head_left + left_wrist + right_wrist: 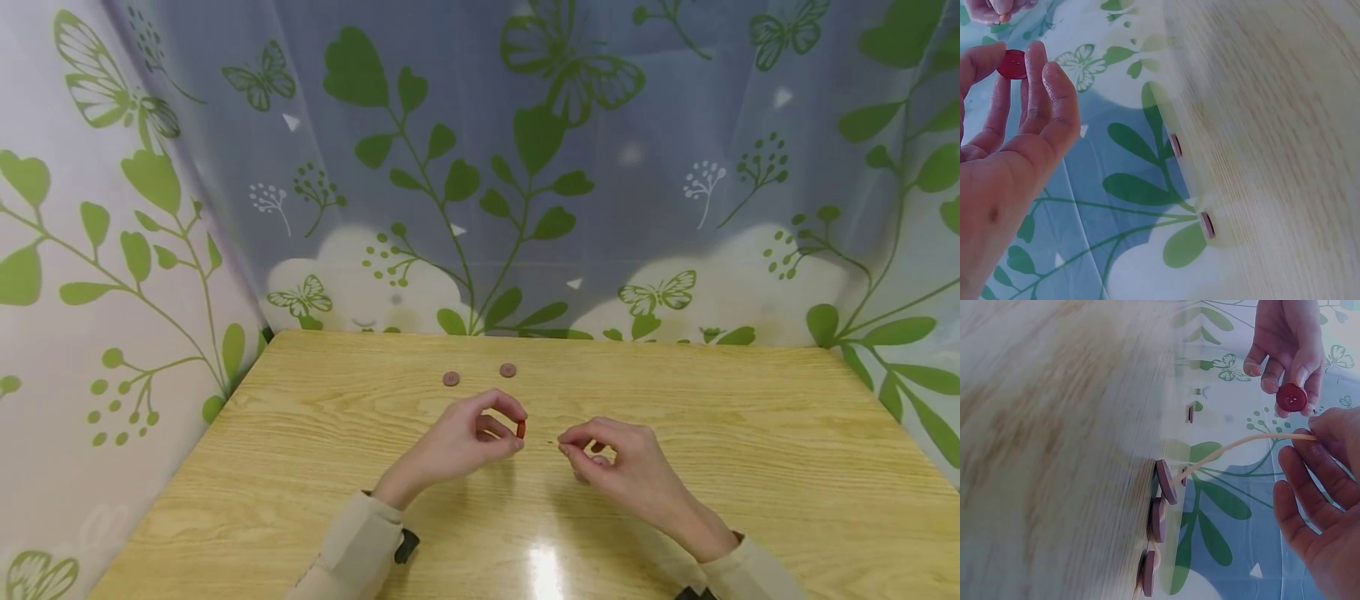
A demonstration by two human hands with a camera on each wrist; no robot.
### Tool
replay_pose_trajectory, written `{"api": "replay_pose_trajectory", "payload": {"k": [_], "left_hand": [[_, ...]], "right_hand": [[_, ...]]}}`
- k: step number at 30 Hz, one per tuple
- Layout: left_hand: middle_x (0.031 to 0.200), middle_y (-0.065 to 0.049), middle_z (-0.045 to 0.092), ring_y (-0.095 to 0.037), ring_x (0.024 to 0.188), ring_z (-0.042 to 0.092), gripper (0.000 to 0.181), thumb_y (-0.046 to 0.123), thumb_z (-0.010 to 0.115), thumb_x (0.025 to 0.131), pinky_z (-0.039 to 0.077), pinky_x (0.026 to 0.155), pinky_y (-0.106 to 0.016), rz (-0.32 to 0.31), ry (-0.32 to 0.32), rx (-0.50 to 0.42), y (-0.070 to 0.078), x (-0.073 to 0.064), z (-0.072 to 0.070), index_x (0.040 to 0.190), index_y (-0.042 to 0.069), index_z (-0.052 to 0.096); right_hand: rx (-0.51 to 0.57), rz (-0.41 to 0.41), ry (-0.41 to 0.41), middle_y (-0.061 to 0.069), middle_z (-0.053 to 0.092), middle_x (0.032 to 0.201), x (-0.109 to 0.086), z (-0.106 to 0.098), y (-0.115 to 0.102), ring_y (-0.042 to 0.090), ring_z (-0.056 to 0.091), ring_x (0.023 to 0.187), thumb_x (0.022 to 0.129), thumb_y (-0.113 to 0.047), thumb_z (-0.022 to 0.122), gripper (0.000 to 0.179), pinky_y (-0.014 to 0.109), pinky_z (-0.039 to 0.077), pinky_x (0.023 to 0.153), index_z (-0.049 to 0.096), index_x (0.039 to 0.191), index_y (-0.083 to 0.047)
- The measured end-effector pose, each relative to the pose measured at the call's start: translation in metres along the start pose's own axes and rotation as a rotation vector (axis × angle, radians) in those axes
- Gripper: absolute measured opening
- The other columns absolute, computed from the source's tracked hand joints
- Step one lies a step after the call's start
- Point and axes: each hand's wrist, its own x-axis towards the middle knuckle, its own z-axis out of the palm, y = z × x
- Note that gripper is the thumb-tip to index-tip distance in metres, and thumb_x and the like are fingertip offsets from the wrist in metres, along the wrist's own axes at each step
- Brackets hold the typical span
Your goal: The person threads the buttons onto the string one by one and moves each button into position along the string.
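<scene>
My left hand (468, 433) pinches a round red button (1291, 397) between thumb and fingertips, above the table. The button's holed face shows in the right wrist view; from the head it appears nearly edge-on. To its right, my right hand (630, 467) pinches a thin pale-orange cord (1235, 445) near its end, the tip pointing toward the red button, with a small gap between. Downward the cord runs to several brown buttons (1163, 482) threaded on it, which stand on edge at the table in the right wrist view. The head view mostly hides these behind the right hand.
Two loose brown buttons, a left one (451, 379) and a right one (507, 370), lie flat toward the back of the wooden table (300, 433). A patterned curtain (480, 167) with leaves and butterflies hangs behind the table and along both sides.
</scene>
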Motion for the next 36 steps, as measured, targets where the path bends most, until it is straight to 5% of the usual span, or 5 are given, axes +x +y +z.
{"api": "replay_pose_trajectory", "payload": {"k": [36], "left_hand": [[0.121,-0.004,0.067,-0.011,0.098,0.072,0.027,0.011,0.072,0.095,0.060,0.084,-0.025,0.029,-0.054,-0.008,0.014,-0.003,0.018,0.120,0.014,0.064]], "right_hand": [[-0.042,-0.034,0.012,-0.006,0.076,0.086,0.000,0.007,0.002,-0.002,0.062,0.073,0.085,0.005,0.077,0.029,0.018,0.051,0.056,0.076,0.096,-0.022]]}}
